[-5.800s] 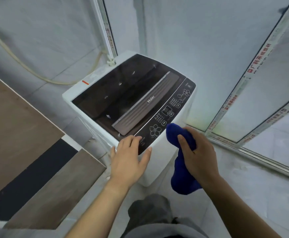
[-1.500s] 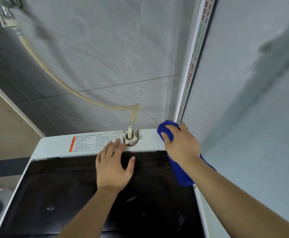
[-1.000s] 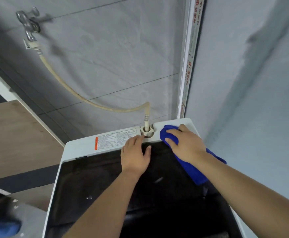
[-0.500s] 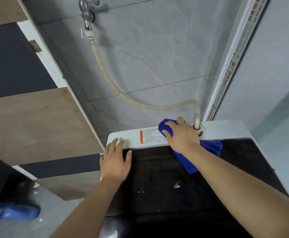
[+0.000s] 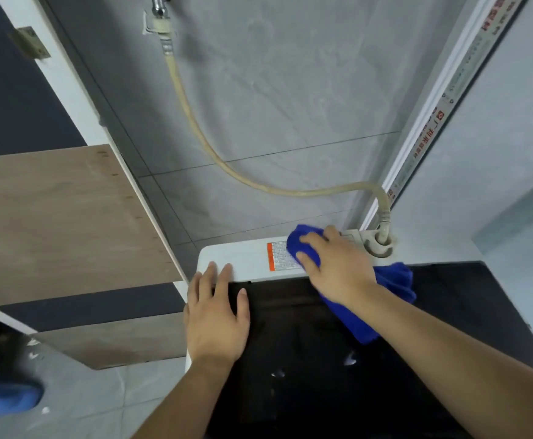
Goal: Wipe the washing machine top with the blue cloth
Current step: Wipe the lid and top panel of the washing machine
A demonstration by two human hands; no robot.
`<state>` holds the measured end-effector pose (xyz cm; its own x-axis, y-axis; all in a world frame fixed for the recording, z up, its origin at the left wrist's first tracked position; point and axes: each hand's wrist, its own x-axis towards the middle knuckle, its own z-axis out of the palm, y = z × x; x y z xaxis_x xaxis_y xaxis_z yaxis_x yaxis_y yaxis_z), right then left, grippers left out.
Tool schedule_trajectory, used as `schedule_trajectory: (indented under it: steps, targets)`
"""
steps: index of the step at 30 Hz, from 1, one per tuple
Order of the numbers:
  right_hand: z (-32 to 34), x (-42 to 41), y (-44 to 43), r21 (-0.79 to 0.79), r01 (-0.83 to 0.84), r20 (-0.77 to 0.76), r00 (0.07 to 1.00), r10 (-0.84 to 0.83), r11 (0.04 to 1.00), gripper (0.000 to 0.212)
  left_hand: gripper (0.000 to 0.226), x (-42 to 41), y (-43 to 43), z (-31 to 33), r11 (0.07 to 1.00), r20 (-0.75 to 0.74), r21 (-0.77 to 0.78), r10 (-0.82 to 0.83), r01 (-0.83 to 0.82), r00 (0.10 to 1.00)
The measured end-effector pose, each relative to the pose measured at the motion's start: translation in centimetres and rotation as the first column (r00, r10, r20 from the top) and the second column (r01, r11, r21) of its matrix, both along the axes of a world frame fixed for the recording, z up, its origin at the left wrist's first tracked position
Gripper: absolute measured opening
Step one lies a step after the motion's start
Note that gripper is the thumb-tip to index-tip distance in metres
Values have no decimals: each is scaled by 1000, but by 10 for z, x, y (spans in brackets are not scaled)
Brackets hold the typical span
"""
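Observation:
The washing machine top has a white rear strip with an orange-edged label and a dark glossy lid in front of it. My right hand presses the blue cloth flat on the rear strip, over the label's right part, just left of the hose fitting. The cloth's loose end trails back over the lid under my wrist. My left hand lies flat, fingers spread, on the lid's back left corner, fingertips reaching the white strip.
A beige hose runs from a wall tap to the inlet fitting at the machine's back. A wooden panel stands close on the left. A white window frame rises at the back right. Something blue lies on the floor.
My right hand has slid the cloth leftward along the white rear strip, from the back right corner past the hose fitting onto the label. My left hand shifted left to the lid's back left corner.

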<state>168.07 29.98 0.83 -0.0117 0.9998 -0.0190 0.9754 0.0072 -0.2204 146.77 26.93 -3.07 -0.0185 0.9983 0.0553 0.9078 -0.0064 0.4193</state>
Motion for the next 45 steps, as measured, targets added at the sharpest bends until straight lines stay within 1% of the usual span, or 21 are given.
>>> schedule_trajectory:
  steps: [2, 3, 5, 8, 13, 15, 18, 19, 21, 23, 26, 27, 29, 31, 32, 36, 38, 42, 45]
  targets:
    - [-3, -9, -19, -25, -91, -24, 996, 91, 996, 43, 49, 0, 1, 0, 1000, -3, 0, -3, 3, 1000]
    - [-3, -12, -19, -30, -98, -33, 995, 97, 995, 43, 50, 0, 2, 0, 1000, -2, 2, 1, -1, 1000]
    - [-1, -20, -2, -23, -49, -46, 998, 48, 999, 43, 52, 0, 3, 0, 1000, 2, 5, 1, -1, 1000]
    - [-2, -34, 19, 3, 19, 0, 1000, -19, 1000, 42, 48, -1, 2, 1, 1000, 12, 10, 3, -3, 1000]
    - [-4, -38, -10, -42, -102, -31, 994, 101, 994, 42, 56, -1, 0, 0, 1000, 23, 26, 6, -6, 1000]
    - [-1, -41, 2, -27, -64, -35, 997, 63, 998, 41, 56, -1, 3, -2, 1000, 23, 27, 9, -10, 1000]
    - [1, -54, 23, -11, 13, 27, 1000, -12, 1000, 40, 50, -1, 1, 0, 1000, 39, 15, 12, -13, 999]
    - [2, -57, 22, -11, 13, 37, 999, -13, 1000, 40, 47, -2, 1, 1, 1000, 54, 10, 14, -14, 998]
    - [4, -60, 4, -29, -45, 12, 999, 45, 999, 40, 46, -1, 1, 3, 1000, 89, 16, 2, -3, 996]
    - [2, -61, -20, -56, -107, -15, 994, 106, 993, 41, 50, -5, -1, 5, 999, 116, 35, -29, 25, 993]
    - [3, -60, -22, -39, -73, -25, 997, 72, 997, 40, 63, -20, -15, 1, 997, 93, 40, -62, 59, 994]
    - [3, -62, -15, -31, -49, -32, 998, 48, 998, 40, 63, -26, -22, -1, 998, 96, 33, -53, 50, 994]
    - [4, -68, 6, -24, -9, -28, 1000, 8, 1000, 40, 58, -30, -34, 1, 998, 178, -49, 54, -46, 983]
    - [4, -74, 20, -16, -4, 7, 1000, 4, 1000, 39, 54, -28, -37, 5, 982, 250, -133, 167, -137, 954]
    - [4, -76, 22, -17, -15, 18, 1000, 15, 1000, 39, 53, -27, -37, 7, 979, 258, -139, 179, -146, 949]
    - [-1, -75, -2, -44, -151, -15, 988, 151, 988, 41, 53, -29, -34, 3, 984, 322, -121, 162, -129, 933]
    - [-2, -76, -6, -35, -144, -21, 989, 144, 989, 41, 54, -29, -32, 2, 986, 334, -109, 159, -129, 929]
    - [0, -107, 22, -21, -68, -5, 998, 68, 997, 39, 55, -28, -30, 0, 986, 299, -99, 158, -135, 941]
    - [3, -124, 30, -12, -118, 20, 993, 118, 993, 39, 54, -30, -33, 2, 987, 340, -97, 152, -126, 928]
